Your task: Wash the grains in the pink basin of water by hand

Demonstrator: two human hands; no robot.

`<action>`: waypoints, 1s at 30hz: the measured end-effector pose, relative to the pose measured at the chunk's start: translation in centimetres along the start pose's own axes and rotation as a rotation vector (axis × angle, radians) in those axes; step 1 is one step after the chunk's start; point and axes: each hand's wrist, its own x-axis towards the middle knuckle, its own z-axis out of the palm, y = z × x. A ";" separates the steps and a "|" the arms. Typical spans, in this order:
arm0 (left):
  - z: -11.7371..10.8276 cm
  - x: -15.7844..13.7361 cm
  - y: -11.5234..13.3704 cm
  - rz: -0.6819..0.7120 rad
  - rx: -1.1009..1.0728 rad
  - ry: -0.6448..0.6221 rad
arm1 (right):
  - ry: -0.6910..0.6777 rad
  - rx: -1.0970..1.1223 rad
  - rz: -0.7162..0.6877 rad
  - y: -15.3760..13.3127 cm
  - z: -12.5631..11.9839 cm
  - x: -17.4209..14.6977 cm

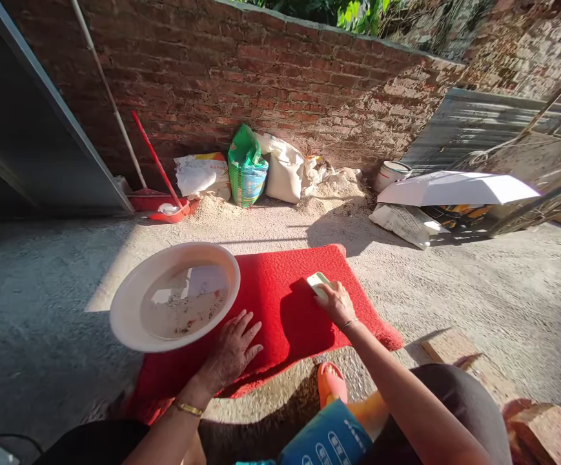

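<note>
A thick red rug [270,290] lies on the concrete in front of me. My left hand [234,345] rests flat on it with the fingers spread, close to the basin's near rim. In my right hand [336,303] is a small pale green block [317,280], gripped from above against the rug's right half. Its underside is hidden, so I cannot tell whether it is a brush or a bar of soap. A wide white basin [125,300] stands over the rug's left part. Cloudy water with dark and reddish bits fills its bottom.
Along the brick wall [203,71] stand a green sack [247,171], a white sack [285,171] and a red dustpan [166,212]. A white umbrella [454,188] covers things at right. Wooden blocks [551,429] lie near my right knee. My foot wears a coral slipper [331,385].
</note>
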 end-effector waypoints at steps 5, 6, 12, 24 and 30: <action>1.3 0.1 -0.9 -0.041 0.064 0.036 | 0.102 -0.041 0.486 10.8 -5.7 -0.8; 1.5 0.1 -1.0 -0.042 0.077 0.036 | 0.131 -0.018 0.533 11.4 -6.2 -0.8; 2.2 0.2 -1.3 -0.046 0.105 0.024 | 0.163 0.339 0.261 1.3 -1.9 1.8; 1.9 0.0 -0.5 -0.104 0.042 0.001 | 0.053 0.217 0.116 5.6 -0.7 5.5; 1.6 -0.1 0.0 -0.154 0.002 -0.033 | 0.223 0.164 0.456 12.4 -2.9 6.9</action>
